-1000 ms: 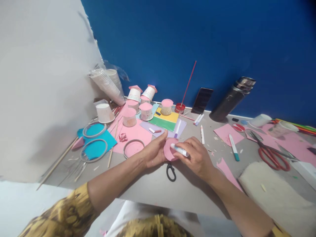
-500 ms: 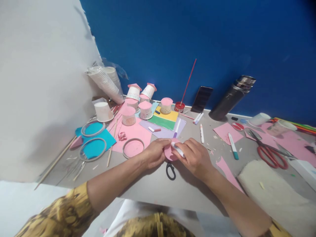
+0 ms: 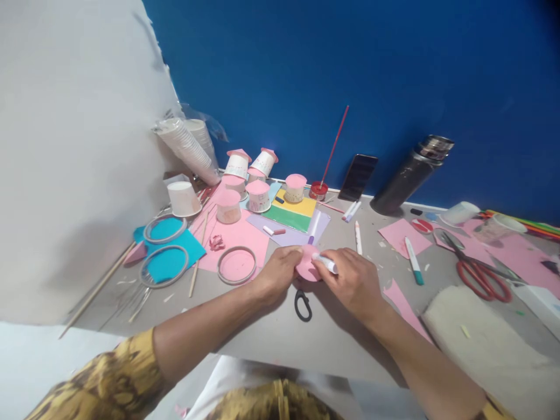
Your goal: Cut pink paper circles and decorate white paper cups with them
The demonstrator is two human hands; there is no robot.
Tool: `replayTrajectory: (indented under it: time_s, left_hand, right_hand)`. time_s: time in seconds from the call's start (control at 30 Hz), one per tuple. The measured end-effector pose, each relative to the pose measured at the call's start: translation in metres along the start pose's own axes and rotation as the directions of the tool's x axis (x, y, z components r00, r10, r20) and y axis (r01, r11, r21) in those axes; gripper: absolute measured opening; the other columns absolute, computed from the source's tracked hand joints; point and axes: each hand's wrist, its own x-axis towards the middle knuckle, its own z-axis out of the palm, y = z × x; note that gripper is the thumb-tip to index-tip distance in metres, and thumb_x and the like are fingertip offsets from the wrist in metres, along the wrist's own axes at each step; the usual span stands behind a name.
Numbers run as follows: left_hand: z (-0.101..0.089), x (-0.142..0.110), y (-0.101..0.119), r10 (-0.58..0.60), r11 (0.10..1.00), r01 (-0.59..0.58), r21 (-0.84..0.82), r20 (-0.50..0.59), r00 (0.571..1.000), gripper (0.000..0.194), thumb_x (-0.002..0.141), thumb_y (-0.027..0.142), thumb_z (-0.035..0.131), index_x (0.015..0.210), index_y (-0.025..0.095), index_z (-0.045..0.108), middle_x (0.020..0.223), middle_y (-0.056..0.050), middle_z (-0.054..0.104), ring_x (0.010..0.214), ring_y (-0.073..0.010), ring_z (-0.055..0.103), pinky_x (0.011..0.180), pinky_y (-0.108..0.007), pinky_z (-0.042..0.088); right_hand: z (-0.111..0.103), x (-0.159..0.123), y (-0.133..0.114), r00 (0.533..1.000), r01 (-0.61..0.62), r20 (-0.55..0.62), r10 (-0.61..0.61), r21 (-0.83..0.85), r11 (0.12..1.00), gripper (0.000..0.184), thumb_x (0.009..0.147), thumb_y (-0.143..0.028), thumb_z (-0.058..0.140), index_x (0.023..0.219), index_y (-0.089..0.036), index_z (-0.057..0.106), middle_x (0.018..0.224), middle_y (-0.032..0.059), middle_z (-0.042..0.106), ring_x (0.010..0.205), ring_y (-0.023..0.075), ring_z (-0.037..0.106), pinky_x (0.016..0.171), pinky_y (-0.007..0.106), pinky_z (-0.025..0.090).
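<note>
Between my hands is a round pink paper disc (image 3: 308,269). My left hand (image 3: 279,269) pinches its left edge between thumb and fingers. A white marker (image 3: 327,263) is gripped in my right hand (image 3: 350,277), its tip end over the disc's upper right; whether it touches the paper I cannot make out. One black scissor handle loop (image 3: 303,306) shows on the table just below the disc, the rest of that pair being hidden. Beyond my hands a purple-and-white marker (image 3: 314,227) lies on lilac paper (image 3: 291,236).
Paper cups with pink tops (image 3: 258,195) cluster at the back. Embroidery-hoop-like rings (image 3: 237,265) and sticks lie left. Rightward are a dark flask (image 3: 406,178), a leaning phone (image 3: 357,177), red-handled scissors (image 3: 481,280), a green-ended marker (image 3: 413,259) and a beige cloth-like piece (image 3: 476,326).
The disc has shifted slightly right and up with my hands. My right hand has moved the marker a little rightward across it, and the marker lies at a flatter angle.
</note>
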Motion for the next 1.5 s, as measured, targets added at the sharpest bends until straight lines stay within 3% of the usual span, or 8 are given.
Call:
replayTrajectory:
  time_s: [0.13,0.23,0.53,0.83,0.93,1.17,1.3,1.5]
  left_hand:
    - [0.000,0.003,-0.002,-0.126,0.984,0.120,-0.134,-0.039,0.991,0.019,0.082,0.019,0.049,0.067,0.015,0.060,0.055,0.000,0.053,0.050,-0.0122,0.046,0.050,-0.024,0.042]
    - [-0.002,0.006,-0.006,-0.167,0.960,0.156,-0.234,-0.026,0.986,0.016,0.085,0.018,0.052,0.086,0.013,0.067,0.070,-0.003,0.064,0.060,-0.0138,0.057,0.060,-0.027,0.052]
    - [-0.004,0.008,-0.007,-0.218,0.927,0.224,-0.300,0.054,0.974,0.034,0.067,0.001,0.057,0.099,0.011,0.064,0.083,-0.008,0.069,0.069,-0.0185,0.070,0.065,-0.031,0.060]
    - [-0.006,0.008,-0.008,-0.310,0.890,0.346,-0.298,0.162,0.937,0.034,0.064,0.001,0.057,0.096,0.010,0.064,0.082,-0.009,0.069,0.069,-0.0196,0.070,0.065,-0.036,0.063]
    - [-0.005,0.009,-0.012,-0.278,0.921,0.305,-0.243,0.142,0.950,0.014,0.076,0.014,0.059,0.085,0.009,0.068,0.072,-0.010,0.068,0.062,-0.0174,0.068,0.063,-0.032,0.061]
    - [0.000,0.005,-0.014,-0.119,0.965,0.127,-0.229,0.049,0.992,0.016,0.081,0.024,0.063,0.072,0.011,0.065,0.066,-0.004,0.062,0.061,-0.0138,0.061,0.061,-0.025,0.054]
    - [0.000,0.005,-0.017,-0.065,0.974,0.070,-0.217,0.033,0.997,0.019,0.083,0.029,0.065,0.081,0.011,0.069,0.071,-0.004,0.063,0.065,-0.0148,0.061,0.064,-0.027,0.054]
    - [-0.007,0.006,-0.021,0.019,1.000,-0.019,-0.006,-0.061,0.998,0.033,0.090,0.035,0.065,0.113,0.014,0.076,0.098,-0.011,0.074,0.084,-0.0202,0.066,0.077,-0.031,0.055]
  right_hand:
    - [-0.009,0.005,0.005,0.970,-0.237,-0.013,0.244,0.195,0.952,0.020,0.093,-0.037,0.068,0.081,-0.021,0.069,0.074,0.0010,0.075,0.063,0.0170,0.067,0.063,0.028,0.045]
    - [-0.014,0.008,0.006,0.958,-0.276,0.002,0.286,0.272,0.922,0.016,0.090,-0.036,0.069,0.082,-0.022,0.068,0.074,0.0002,0.074,0.062,0.0168,0.066,0.060,0.027,0.046]
    - [-0.005,0.002,0.011,0.997,0.042,0.061,-0.056,0.221,0.974,0.011,0.097,-0.029,0.066,0.098,-0.019,0.069,0.081,0.0059,0.071,0.076,0.0216,0.063,0.070,0.033,0.047]
    - [-0.004,0.002,0.011,0.979,0.153,0.104,-0.176,0.203,0.967,0.012,0.099,-0.028,0.063,0.100,-0.017,0.070,0.078,0.0056,0.063,0.077,0.0213,0.058,0.068,0.031,0.044]
    - [-0.004,0.003,0.009,0.973,0.178,0.111,-0.201,0.191,0.965,0.014,0.100,-0.029,0.063,0.102,-0.017,0.070,0.078,0.0057,0.063,0.077,0.0214,0.057,0.067,0.031,0.044]
    - [-0.005,0.002,0.005,0.966,0.227,0.131,-0.224,-0.004,0.974,0.024,0.103,-0.028,0.056,0.085,-0.018,0.067,0.070,0.0042,0.060,0.068,0.0207,0.054,0.061,0.033,0.037]
    - [-0.003,-0.001,0.006,0.977,0.096,0.187,-0.105,0.056,0.994,0.023,0.100,-0.032,0.058,0.084,-0.019,0.068,0.072,0.0048,0.067,0.069,0.0213,0.062,0.063,0.032,0.040]
    - [-0.010,0.005,0.005,0.929,-0.338,0.264,0.260,0.312,0.888,0.016,0.091,-0.035,0.064,0.083,-0.023,0.071,0.077,0.0013,0.077,0.063,0.0190,0.069,0.061,0.029,0.049]
